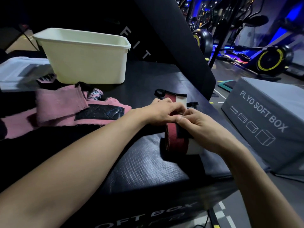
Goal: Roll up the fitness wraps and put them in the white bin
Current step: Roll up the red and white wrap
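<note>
A red, black and white fitness wrap (176, 142) lies partly rolled on the black soft box (148, 163), its loose end (174, 97) stretching away from me. My left hand (162, 112) and my right hand (202, 129) both grip the roll from above, fingers curled round it. Pink wraps (65, 111) with a black hook patch lie unrolled to the left. The white bin (85, 58) stands at the back left; its inside is hidden from here.
A grey plyo soft box (266, 119) stands close on the right. A pale lid or tray (18, 71) lies at the far left. A black padded upright (172, 38) rises behind the bin. Exercise bikes (269, 60) fill the background.
</note>
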A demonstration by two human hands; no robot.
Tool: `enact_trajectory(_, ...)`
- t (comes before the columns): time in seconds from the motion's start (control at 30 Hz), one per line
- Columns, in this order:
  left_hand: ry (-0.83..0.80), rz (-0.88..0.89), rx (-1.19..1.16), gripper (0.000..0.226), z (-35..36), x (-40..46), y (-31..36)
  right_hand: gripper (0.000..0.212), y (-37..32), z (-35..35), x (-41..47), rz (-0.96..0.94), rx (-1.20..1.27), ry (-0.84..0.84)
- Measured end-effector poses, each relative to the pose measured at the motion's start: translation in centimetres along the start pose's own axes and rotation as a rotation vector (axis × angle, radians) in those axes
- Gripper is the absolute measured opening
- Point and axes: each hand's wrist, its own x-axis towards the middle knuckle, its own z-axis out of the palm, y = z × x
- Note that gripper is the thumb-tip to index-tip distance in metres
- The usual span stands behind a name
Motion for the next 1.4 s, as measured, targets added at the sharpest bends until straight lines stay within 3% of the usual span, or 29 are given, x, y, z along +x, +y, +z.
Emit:
enact_trajectory(0.07, 0.028, 0.024, 0.004, 0.028, -0.1, -0.1, 0.2, 0.035, 0.1, 0.3, 0.3, 0.013, -0.049, -0.011)
enact_trajectory(0.17, 0.041, 0.009, 0.017, 0.033, -0.2, -0.4, 0.3, 0.037, 0.3, 0.3, 0.4, 0.032, -0.023, 0.025)
enact_trajectory(0.33, 0.072, 0.002, 0.018, 0.055, -0.3, -0.6, 0.1, 0.018, 0.0, 0.1, 0.2, 0.002, -0.027, 0.066)
enact_trajectory(0.5, 0.117, 0.033, -0.044, 0.042, -0.4, -0.9, -0.4, 0.004, -0.4, -0.2, 0.4, 0.028, -0.170, 0.177)
enact_trajectory(0.7, 0.142, 0.045, -0.092, 0.022, -0.6, -1.2, -0.4, 0.012, -1.4, 0.5, 0.9, 0.019, -0.269, 0.274)
enact_trajectory(0.77, 0.126, 0.042, -0.093, 0.028, -0.7, -1.3, -0.2, 0.014, -1.5, 0.7, 0.5, 0.018, -0.317, 0.337)
enact_trajectory(0.9, 0.052, 0.054, -0.069, 0.051, -1.1, -1.4, -0.4, 0.039, -1.7, 0.8, -0.9, -0.118, -0.427, 0.444)
enact_trajectory(0.97, 0.018, 0.062, -0.001, 0.057, -1.0, -1.2, -0.7, 0.050, -1.4, 0.7, -2.2, -0.182, -0.395, 0.347)
enact_trajectory(1.03, -0.008, 0.062, 0.069, 0.063, -0.9, -1.0, -0.8, 0.076, -0.8, 0.7, -3.4, -0.158, -0.399, 0.173)
enact_trajectory(1.1, -0.009, 0.050, 0.076, 0.054, -0.8, -0.9, -0.9, 0.094, 0.1, 0.8, -3.9, -0.161, -0.412, 0.071)
enact_trajectory(1.27, 0.035, 0.052, 0.045, 0.042, -0.6, -0.6, -1.0, 0.083, 0.2, 0.3, -3.1, -0.268, -0.444, 0.119)
enact_trajectory(1.4, 0.011, 0.027, 0.007, 0.029, -1.4, -1.4, -0.3, 0.066, -0.5, -0.3, -3.6, -0.278, -0.409, 0.058)
